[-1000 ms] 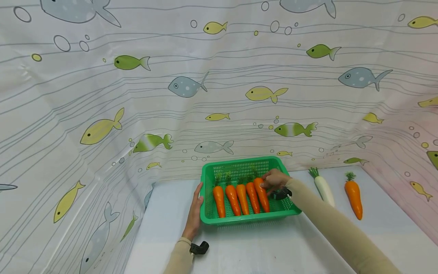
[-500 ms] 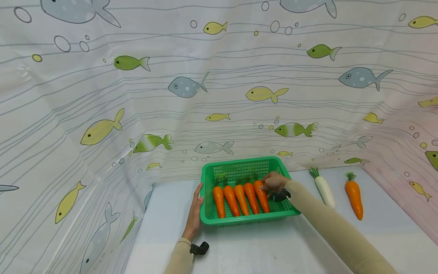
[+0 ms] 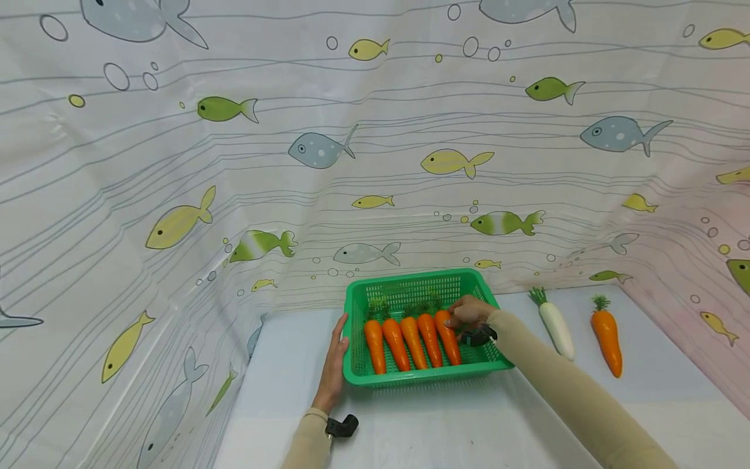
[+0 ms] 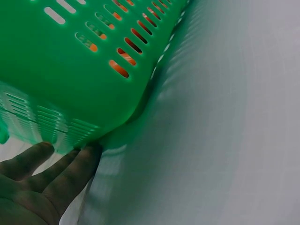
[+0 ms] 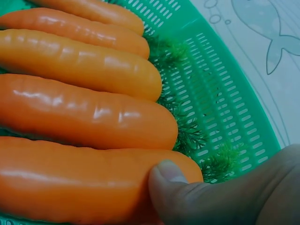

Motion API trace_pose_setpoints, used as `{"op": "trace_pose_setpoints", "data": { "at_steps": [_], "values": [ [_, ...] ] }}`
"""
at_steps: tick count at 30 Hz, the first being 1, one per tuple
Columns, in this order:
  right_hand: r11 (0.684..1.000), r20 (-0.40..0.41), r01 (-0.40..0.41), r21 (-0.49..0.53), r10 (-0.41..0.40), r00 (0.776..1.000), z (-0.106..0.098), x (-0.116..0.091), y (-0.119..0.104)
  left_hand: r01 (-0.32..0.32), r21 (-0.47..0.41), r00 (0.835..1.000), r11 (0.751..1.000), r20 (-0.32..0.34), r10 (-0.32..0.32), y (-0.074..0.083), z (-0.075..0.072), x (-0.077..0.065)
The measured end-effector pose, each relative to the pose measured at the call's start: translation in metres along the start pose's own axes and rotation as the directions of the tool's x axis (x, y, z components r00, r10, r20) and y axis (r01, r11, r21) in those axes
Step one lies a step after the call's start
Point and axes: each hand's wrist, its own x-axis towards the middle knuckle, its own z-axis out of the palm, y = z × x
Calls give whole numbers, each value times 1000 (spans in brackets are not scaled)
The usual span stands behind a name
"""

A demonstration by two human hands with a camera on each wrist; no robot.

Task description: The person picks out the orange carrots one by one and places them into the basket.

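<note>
Several orange carrots with feathery green tops lie side by side in a green plastic basket (image 3: 422, 376). My right hand (image 3: 471, 311) reaches in from the right and grips the upper end of the rightmost carrot (image 3: 450, 345). In the right wrist view its thumb (image 5: 187, 192) presses on that carrot, while the other fingers are out of sight. My left hand (image 3: 335, 361) rests along the basket's left side with fingers extended. Seen from the left wrist, those fingers (image 4: 70, 180) touch the basket's outer wall near a bottom corner.
To the right of the basket, a white radish (image 3: 556, 329) and another carrot (image 3: 607, 339) lie on the white table (image 3: 445, 430). A fish-patterned sheet (image 3: 410, 182) rises behind the table and along both sides.
Since one second ago, the middle carrots have shifted slightly left and sit closer together. The right hand stays on the rightmost carrot, whose upper end dropped a little. The left hand has not moved.
</note>
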Motion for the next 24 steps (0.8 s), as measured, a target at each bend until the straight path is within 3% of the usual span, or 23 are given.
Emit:
{"op": "trace_pose_setpoints", "data": {
  "at_steps": [24],
  "values": [
    [998, -35, -10, -55, 8, 999, 0, -1, 1, -5, -17, 1000, 1000, 3, 5, 2, 0, 0]
  ]
}}
